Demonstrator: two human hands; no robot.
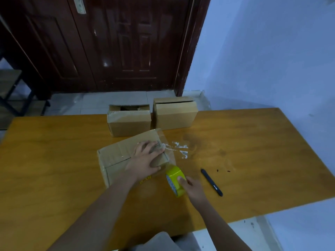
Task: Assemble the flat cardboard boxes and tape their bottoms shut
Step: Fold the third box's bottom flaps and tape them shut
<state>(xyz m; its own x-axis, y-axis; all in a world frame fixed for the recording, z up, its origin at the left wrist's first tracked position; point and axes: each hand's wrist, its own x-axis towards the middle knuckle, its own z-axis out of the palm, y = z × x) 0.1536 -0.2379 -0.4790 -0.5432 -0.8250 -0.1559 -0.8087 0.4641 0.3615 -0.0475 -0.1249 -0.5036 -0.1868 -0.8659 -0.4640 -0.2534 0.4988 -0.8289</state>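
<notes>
My left hand [145,157] lies flat on the cardboard box [119,156] in the middle of the bench [54,160], fingers straight and spread, pressing down on the flaps at the box's right end. The box sits at an angle, one corner pointing toward the far edge of the bench. A shiny strip of clear tape [167,161] runs over its right end, from the top beside my fingertips down the side toward the roll.

My right hand [192,185] grips the yellow tape roll [175,180], fingers curled round its rim, thumb on top. The roll stands on edge just beside the box's near right corner, toward the near edge of the bench.

Two more boxes stand along the far edge. The left box [129,122] has tape across its upper front and its top flaps are partly open. The right box [175,115] sits just beside it, its top flap raised a little, leaving a dark gap.

A black pen [211,182] lies to the right of the roll, apart from my right hand, slanting toward the near edge. Scraps of torn clear tape [181,149] stick to the bench just right of the box I am pressing. A few dark specks [223,170] lie beyond the pen.
</notes>
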